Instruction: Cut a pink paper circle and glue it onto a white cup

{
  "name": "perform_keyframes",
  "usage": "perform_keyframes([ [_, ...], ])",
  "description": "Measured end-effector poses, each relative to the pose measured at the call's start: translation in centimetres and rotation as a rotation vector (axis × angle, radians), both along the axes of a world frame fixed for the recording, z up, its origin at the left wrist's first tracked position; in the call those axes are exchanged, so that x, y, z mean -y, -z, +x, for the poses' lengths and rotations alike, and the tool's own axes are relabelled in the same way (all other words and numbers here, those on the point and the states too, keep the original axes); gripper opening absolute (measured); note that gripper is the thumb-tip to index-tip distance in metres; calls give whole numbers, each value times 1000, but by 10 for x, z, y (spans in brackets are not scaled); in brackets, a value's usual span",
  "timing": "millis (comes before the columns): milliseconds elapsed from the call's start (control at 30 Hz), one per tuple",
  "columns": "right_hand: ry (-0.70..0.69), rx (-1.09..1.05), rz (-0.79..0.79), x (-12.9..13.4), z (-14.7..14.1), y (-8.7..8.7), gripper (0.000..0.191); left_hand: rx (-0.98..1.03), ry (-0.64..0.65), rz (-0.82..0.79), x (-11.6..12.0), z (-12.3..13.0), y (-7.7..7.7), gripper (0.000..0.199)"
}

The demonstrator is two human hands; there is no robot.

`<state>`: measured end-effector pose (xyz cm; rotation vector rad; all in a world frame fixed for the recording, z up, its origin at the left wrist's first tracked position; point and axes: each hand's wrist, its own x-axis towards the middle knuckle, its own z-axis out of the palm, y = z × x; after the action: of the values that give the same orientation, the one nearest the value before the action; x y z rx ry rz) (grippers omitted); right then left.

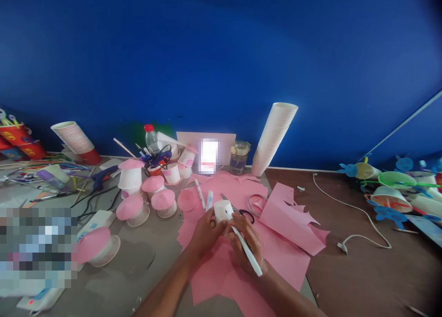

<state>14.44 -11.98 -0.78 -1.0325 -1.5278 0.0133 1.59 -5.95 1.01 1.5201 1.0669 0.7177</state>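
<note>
My left hand (203, 232) is closed round a small white paper cup (221, 209), holding it tilted above pink paper sheets (221, 271). In my right hand (247, 239) is a white marker pen (252, 261), whose dark tip is at the side of the cup. Just behind the hands lie scissors (247, 216) with black handles, partly hidden by the right hand. Another white marker (209, 200) and a slim white pen (200, 193) rest on the pink paper, close to a pink paper disc (187, 200).
Left of the hands stand several cups with pink paper tops (163, 200). Tall cup stack (275, 140), glass jar (239, 158) and lit screen (209, 156) line the blue wall. A white cable (362, 210) and decorated cups (390, 199) are at right, a power strip (98, 222) at left.
</note>
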Motion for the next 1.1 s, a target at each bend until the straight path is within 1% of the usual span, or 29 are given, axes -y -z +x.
perform_keyframes([
  [100, -8, 3, 0, -1, 1, 1, 27, -9, 3, -8, 0, 0, 1, 29],
  [333, 47, 30, 7, -1, 1, 0, 26, -6, 5, -1, 0, 0, 3, 31],
  [600, 12, 33, 12, -1, 3, 2, 27, -39, 9, 22, 0, 0, 3, 31],
  [867, 11, 29, 5, -1, 3, -2, 26, -23, 16, 1, 1, -1, 2, 34],
  [1100, 6, 38, -5, 0, 5, 4, 26, -32, 13, 11, 2, 0, -2, 30],
])
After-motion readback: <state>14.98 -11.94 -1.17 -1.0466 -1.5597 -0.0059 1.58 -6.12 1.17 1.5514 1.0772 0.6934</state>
